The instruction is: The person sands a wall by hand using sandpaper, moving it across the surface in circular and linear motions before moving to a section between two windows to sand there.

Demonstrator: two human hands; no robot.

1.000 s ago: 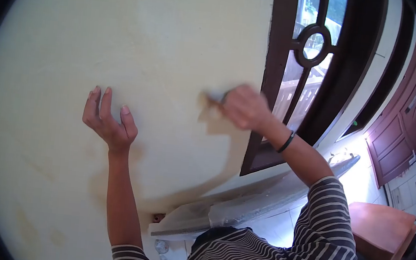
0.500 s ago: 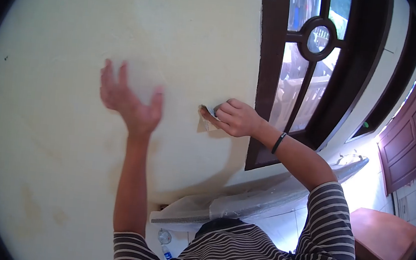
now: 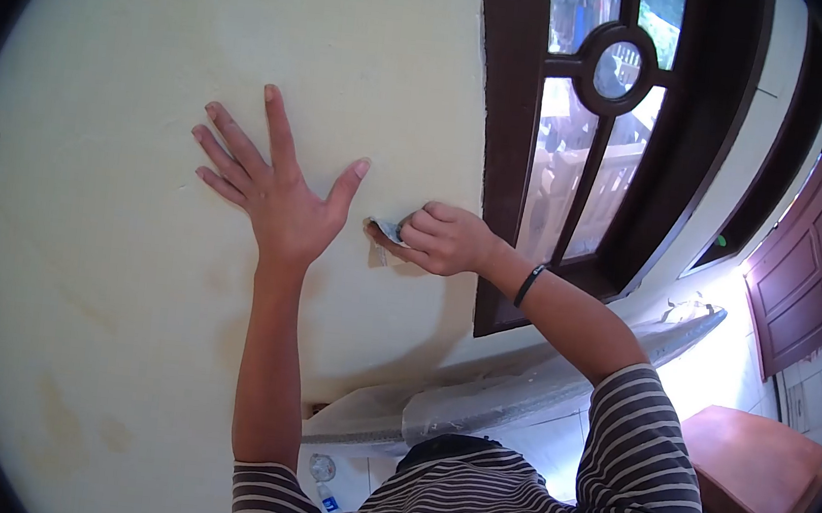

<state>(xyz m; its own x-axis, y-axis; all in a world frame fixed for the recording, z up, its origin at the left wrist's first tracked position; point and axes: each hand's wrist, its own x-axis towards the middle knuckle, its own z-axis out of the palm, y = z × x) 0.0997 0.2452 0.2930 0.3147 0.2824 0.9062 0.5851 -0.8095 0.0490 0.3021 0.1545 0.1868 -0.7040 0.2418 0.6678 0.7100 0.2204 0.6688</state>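
Note:
My left hand (image 3: 288, 195) lies against the cream wall (image 3: 129, 309) with its fingers spread, holding nothing. To its right, my right hand (image 3: 447, 240) is closed around a small folded piece of greyish sheet (image 3: 388, 234), whose brownish edge sticks out towards my left thumb. The sheet is at the wall, just left of the dark window frame (image 3: 509, 167). What the sheet is made of cannot be made out.
A long object under clear plastic (image 3: 476, 401) lies along the foot of the wall. A plastic bottle (image 3: 327, 496) is on the tiled floor. An orange-brown piece of furniture (image 3: 757, 468) stands at the lower right, and a brown door (image 3: 804, 284) behind it.
My left hand has moved right and slightly up, its fingers now spread flat on the wall. My right hand has shifted a little left with the sheet. The window appears further left.

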